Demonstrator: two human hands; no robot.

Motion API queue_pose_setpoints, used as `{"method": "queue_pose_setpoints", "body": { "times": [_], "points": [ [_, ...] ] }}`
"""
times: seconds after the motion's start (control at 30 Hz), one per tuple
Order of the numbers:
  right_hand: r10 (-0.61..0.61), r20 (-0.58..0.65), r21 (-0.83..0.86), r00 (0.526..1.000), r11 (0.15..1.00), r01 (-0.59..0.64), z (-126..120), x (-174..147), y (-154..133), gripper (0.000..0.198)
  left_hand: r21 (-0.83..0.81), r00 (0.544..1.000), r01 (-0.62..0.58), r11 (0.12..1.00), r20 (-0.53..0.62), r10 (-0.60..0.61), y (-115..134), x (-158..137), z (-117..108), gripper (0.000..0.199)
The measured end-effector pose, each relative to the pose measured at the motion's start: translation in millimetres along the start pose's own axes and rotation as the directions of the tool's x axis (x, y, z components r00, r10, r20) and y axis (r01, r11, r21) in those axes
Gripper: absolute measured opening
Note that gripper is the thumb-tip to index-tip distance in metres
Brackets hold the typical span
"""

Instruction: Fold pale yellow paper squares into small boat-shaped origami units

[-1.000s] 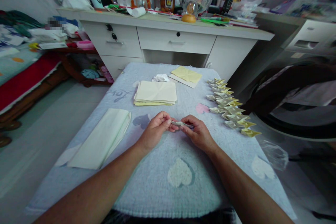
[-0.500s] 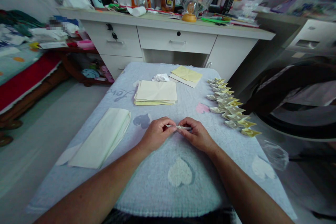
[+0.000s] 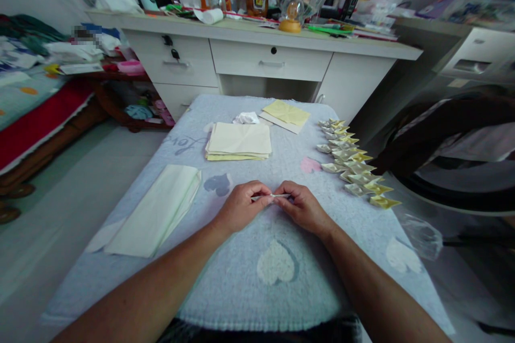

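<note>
My left hand [image 3: 246, 204] and my right hand [image 3: 300, 204] meet over the cloth-covered table, both closed in a pinch. Between their fingertips is a small folded piece of paper [image 3: 280, 195], seen thin and edge-on; the fingers hide most of it. Beyond my hands lies a stack of cream and yellow paper sheets [image 3: 240, 139]. To the right, several folded paper boats [image 3: 359, 179] stand in a slanting row, white and yellow. Left of my left hand rests a folded pale sheet bundle [image 3: 155, 214].
A crumpled white paper [image 3: 247, 118] and two loose sheets [image 3: 286, 113] lie at the table's far end. Behind stands a cluttered white desk [image 3: 269, 37] with drawers. A clear plastic bag [image 3: 422, 237] hangs by the right edge, near a washing machine [image 3: 475, 59].
My fingers have shifted slightly on the folded paper, with the left fingertips now covering more of its middle. The papers and boats on the table stay in place.
</note>
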State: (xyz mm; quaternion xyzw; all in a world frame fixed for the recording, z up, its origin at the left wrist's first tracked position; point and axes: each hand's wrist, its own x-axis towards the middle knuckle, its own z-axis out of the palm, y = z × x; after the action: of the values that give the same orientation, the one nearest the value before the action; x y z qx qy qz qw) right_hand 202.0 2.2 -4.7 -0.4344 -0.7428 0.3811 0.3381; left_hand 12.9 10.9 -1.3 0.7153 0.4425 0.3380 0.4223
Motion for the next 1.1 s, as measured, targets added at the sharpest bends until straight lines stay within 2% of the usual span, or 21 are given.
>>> {"method": "queue_pose_setpoints", "body": {
  "times": [0.2,0.5,0.73,1.1],
  "points": [
    [0.129,-0.009,0.134,0.992,0.983,-0.127,-4.1,0.2,-1.3,0.02,-0.051,1.0,0.008,0.999,-0.01,-0.008,-1.2,0.8,-4.2,0.016],
    [0.042,-0.068,0.101,0.997,0.994,-0.035,-1.5,-0.7,-5.9,0.023,-0.126,0.999,0.032,0.992,0.033,-0.028,-2.3,-0.1,-6.5,0.021],
    [0.155,0.037,0.293,0.987,0.943,-0.16,1.2,-0.4,-1.4,0.024,-0.11,1.0,0.027,0.994,-0.009,-0.028,-2.8,0.2,-4.5,0.019],
    [0.153,0.03,0.229,0.988,0.961,-0.155,1.6,-0.7,-3.8,0.023,-0.093,0.999,0.032,0.995,0.044,-0.028,-3.1,-0.3,-3.1,0.022]
  ]
}}
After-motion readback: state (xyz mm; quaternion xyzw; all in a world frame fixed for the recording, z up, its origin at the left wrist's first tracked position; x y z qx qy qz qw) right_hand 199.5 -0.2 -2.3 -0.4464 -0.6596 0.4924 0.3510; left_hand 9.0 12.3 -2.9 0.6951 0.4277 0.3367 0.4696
